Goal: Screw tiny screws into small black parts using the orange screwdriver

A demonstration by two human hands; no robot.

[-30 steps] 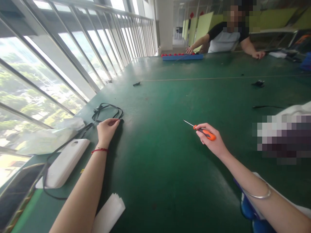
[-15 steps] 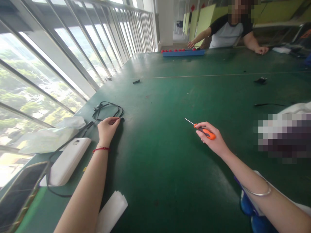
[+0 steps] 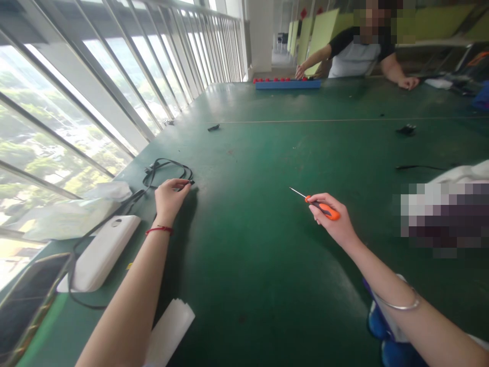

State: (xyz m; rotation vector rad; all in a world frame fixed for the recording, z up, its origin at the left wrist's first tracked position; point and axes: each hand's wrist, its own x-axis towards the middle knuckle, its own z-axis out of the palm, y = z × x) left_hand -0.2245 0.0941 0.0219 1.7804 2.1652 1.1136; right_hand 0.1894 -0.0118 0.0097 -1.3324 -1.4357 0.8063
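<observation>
At the left of the table, my left hand (image 3: 170,199) is closed in a pinch on a small black piece (image 3: 191,182). Beside those fingers lies a looped black cable (image 3: 171,162); whether the piece belongs to it I cannot tell. My right hand (image 3: 339,223) is closed around a screwdriver (image 3: 329,211) with an orange and dark grey handle. Its thin metal shaft points left and away from me, above the green tabletop (image 3: 244,229).
A white power bank (image 3: 101,255), a phone (image 3: 30,306), plastic bags (image 3: 72,216) and folded white paper (image 3: 171,329) lie at left. Small black parts (image 3: 406,129) are farther off. Across the table, a person (image 3: 355,56) reaches to a blue rack (image 3: 288,84) with red pieces.
My left hand has lifted slightly, with the small black piece still in its pinch. My right hand holds the screwdriver almost unmoved. The person's hand has shifted at the blue rack.
</observation>
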